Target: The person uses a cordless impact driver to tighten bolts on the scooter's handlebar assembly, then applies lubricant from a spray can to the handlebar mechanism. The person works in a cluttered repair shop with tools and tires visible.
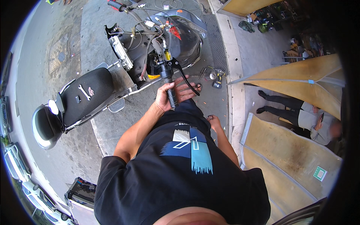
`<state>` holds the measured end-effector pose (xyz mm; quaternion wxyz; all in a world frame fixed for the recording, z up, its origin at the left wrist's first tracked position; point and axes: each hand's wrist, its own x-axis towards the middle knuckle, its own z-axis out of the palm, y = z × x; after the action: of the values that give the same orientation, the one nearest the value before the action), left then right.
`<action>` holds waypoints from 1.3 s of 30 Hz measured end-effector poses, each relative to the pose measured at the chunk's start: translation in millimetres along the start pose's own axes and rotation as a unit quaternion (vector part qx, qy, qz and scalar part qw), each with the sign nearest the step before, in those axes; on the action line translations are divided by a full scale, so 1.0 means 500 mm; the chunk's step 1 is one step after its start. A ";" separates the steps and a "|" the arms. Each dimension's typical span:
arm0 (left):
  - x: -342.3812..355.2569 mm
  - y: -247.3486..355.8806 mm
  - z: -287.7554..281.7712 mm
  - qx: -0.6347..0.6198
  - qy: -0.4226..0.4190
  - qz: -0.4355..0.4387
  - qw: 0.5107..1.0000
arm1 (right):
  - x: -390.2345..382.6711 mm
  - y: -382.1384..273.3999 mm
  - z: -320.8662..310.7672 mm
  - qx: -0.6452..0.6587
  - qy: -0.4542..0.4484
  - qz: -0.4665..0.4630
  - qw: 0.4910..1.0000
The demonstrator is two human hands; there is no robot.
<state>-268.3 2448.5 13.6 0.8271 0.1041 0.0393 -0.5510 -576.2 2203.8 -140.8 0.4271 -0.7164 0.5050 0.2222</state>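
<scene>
My left hand is under the black handlebar grip of a partly stripped scooter. The grip lies across the palm, with the thumb along its near side. The fingers are stretched out past it, slightly apart, not closed round it. Their tips are close to the lower end of a black brake lever. Beside my right hip hangs my right hand, away from the scooter. Its fingers are bent and partly hidden, so whether it holds anything does not show. Loose wires and connectors show around the bare handlebar.
A wrench and small parts lie on the black scooter seat. On the ground right of the front wheel area sits a cordless drill near other tools. A person in grey is behind yellowish panels. A black box stands at lower left.
</scene>
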 end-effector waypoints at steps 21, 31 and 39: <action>0.007 -0.015 -0.036 0.025 0.066 0.036 0.997 | 0.016 -0.004 -0.008 0.030 -0.022 0.007 0.999; 0.011 -0.028 -0.059 0.028 0.087 0.056 0.994 | 0.028 0.030 0.005 0.033 0.006 -0.056 0.998; 0.001 0.003 -0.008 -0.034 -0.032 0.002 0.999 | 0.012 0.007 0.009 -0.001 0.008 -0.027 1.000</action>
<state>-266.4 2449.5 9.7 0.8321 0.0588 0.0312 -0.5505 -576.6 2204.1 -149.1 0.4280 -0.7317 0.4892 0.2051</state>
